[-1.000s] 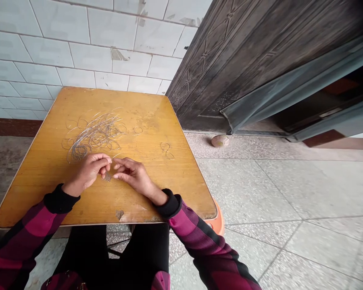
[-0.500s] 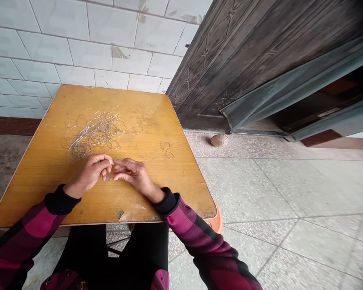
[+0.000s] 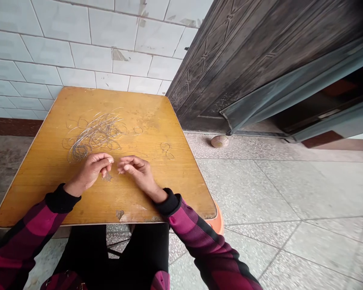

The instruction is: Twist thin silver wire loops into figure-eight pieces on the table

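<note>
Over the near half of the wooden table, my left hand is closed in a pinch, thumb pressed to the forefinger, on what looks like a thin wire, mostly hidden. Across a small gap, my right hand has its fingers curled toward the thumb. A fine wire end shows at these fingertips. Just beyond both hands lies a tangled bundle of thin metal wires, with loops at its near end. A separate wire piece bent into a figure eight rests to the right.
The yellow-brown table has a chipped patch near its front edge and stands against a white tiled wall. To the right are a dark carved door, a grey-green curtain and a roundish ball on the floor.
My right hand has moved slightly right, away from my left, opening a gap between the fingertips. My left hand keeps its pinch in nearly the same place.
</note>
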`<state>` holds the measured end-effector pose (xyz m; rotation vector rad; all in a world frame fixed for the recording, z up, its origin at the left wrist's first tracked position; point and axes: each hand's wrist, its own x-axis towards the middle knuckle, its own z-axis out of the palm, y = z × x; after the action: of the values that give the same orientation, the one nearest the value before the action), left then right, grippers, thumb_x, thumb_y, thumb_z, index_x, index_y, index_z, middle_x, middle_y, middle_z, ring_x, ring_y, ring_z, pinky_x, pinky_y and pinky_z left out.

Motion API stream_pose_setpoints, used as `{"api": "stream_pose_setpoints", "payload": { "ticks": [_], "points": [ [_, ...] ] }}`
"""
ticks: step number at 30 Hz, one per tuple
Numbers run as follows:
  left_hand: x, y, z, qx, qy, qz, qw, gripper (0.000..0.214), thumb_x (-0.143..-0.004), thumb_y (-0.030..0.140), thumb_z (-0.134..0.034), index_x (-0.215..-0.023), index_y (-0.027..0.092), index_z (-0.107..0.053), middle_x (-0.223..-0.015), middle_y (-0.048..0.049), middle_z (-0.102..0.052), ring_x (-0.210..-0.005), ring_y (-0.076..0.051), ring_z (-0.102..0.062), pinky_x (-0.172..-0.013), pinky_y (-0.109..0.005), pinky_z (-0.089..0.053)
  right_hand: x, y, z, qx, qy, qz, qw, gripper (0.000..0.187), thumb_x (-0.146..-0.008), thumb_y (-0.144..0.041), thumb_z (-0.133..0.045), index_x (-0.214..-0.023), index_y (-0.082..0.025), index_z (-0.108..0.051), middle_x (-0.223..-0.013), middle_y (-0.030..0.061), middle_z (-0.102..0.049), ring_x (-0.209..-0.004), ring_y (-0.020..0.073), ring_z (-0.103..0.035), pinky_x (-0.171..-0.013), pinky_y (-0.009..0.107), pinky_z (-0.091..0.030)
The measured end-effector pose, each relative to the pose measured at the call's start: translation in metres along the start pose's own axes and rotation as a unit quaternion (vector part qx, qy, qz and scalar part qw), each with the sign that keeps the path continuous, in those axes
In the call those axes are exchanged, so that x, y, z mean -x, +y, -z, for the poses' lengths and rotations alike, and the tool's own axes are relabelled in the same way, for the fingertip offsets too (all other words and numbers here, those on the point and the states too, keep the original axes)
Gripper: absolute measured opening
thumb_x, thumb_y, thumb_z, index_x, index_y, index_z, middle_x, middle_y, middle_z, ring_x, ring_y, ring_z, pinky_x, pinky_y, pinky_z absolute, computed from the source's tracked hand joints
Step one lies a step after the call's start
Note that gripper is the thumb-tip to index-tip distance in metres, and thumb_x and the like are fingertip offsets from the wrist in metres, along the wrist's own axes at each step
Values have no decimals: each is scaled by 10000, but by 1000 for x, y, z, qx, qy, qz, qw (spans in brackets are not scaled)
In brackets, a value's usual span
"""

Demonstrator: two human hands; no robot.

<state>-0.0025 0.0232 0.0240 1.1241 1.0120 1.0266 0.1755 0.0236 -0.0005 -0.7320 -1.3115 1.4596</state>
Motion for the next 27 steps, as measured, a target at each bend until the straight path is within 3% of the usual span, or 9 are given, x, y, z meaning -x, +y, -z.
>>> {"api": "stream_pose_setpoints", "payload": {
  "ticks": [4, 12, 15, 18, 21, 23, 27],
  "points": [
    [2, -1, -1, -20, -63, 0, 998, 244, -768, 313, -618, -597, 143, -580, -530, 26, -533, -428, -53, -423, -442, -195, -311, -4, 5, -1, -39, 33, -28, 998, 248, -732, -387, -763, -890, -206, -704, -730, -13, -675, -631, 96, -627, -630, 242, -535],
    [1, -9, 4, -55, -127, -8, 990, 266, -811, 351, -603, -645, 144, -607, -590, 9, -577, -478, -66, -448, -487, -207, -350, -4, -1, 1, 77, -8, 79, 994, 114, -775, -360, -737, -813, -254, -750, -797, -1, -659, -698, 110, -611, -663, 265, -520],
    [-1, -7, 5, -94, -98, -30, 990, 233, -810, 372, -611, -771, 149, -666, -597, 8, -589, -479, -81, -461, -489, -217, -369, -3, -2, 3, 144, 22, 131, 981, 106, -800, -354, -717, -835, -262, -758, -806, 14, -680, -763, 132, -621, -717, 288, -518],
    [1, -4, 6, -149, -2, -84, 985, 276, -803, 366, -635, -986, 164, -677, -590, 26, -571, -491, -96, -472, -495, -220, -375, -4, 1, 6, 184, 69, 162, 967, 88, -810, -328, -711, -854, -270, -761, -810, 15, -689, -767, 136, -623, -717, 290, -516],
    [5, -2, 4, -213, 79, -160, 961, 214, -807, 336, -639, -937, 174, -690, -718, -3, -628, -565, -100, -503, -549, -223, -392, -5, 5, 8, 201, 117, 173, 957, 75, -809, -300, -713, -858, -270, -761, -814, 14, -684, -764, 138, -624, -708, 288, -516],
    [9, -2, -1, -238, 66, -165, 955, 179, -817, 324, -626, -870, 171, -700, -748, -17, -655, -605, -110, -524, -575, -226, -398, -6, 6, 8, 210, 135, 185, 951, 77, -813, -280, -709, -869, -271, -761, -812, 14, -677, -760, 138, -621, -692, 285, -514],
    [14, -2, -13, -221, -13, -99, 970, 197, -821, 325, -598, -830, 167, -716, -659, -3, -648, -567, -115, -512, -550, -230, -383, -3, 5, 4, 251, 124, 223, 934, 115, -826, -215, -691, -905, -265, -757, -803, 15, -658, -744, 132, -612, -667, 277, -509]
  ]
}}
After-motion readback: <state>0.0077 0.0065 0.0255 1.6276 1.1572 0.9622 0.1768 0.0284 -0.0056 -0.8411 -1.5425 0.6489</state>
